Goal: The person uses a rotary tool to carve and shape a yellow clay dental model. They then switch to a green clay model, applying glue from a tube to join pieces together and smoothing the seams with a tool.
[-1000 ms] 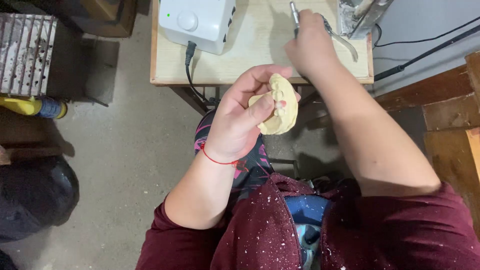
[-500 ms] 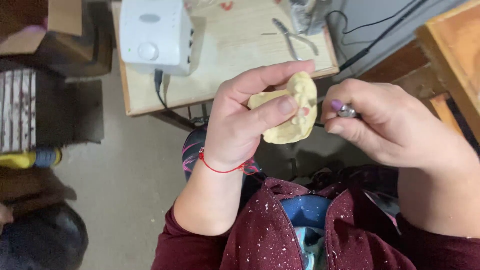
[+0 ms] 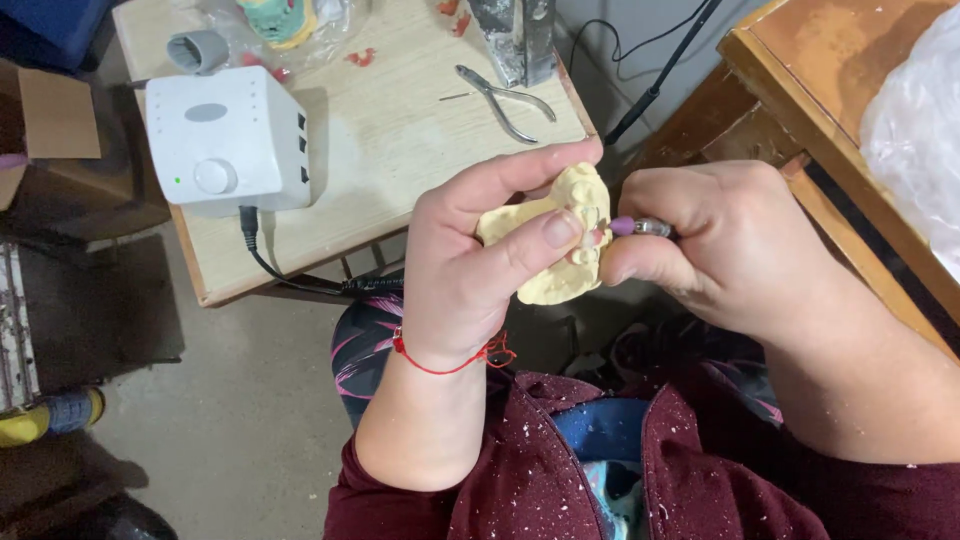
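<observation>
My left hand [image 3: 470, 265] grips a pale yellow plaster dental cast [image 3: 560, 245], thumb across its front and fingers behind it. A thin red cord bracelet circles that wrist. My right hand [image 3: 725, 245] is closed around a slim rotary handpiece [image 3: 645, 228] with a purple collar. Its tip rests against the teeth of the cast. Both hands are held above my lap, in front of a small wooden table [image 3: 400, 130].
On the table stand a white control box [image 3: 225, 140] with a round knob, metal pliers [image 3: 500, 98], a metal tool at the back and a plastic bag. A black cable runs down from the box. A brown wooden bench [image 3: 850, 90] stands at right, cardboard boxes at left.
My right hand came back from the table with the handpiece and brought its tip to the cast. The view shifted, so the table now lies further left.
</observation>
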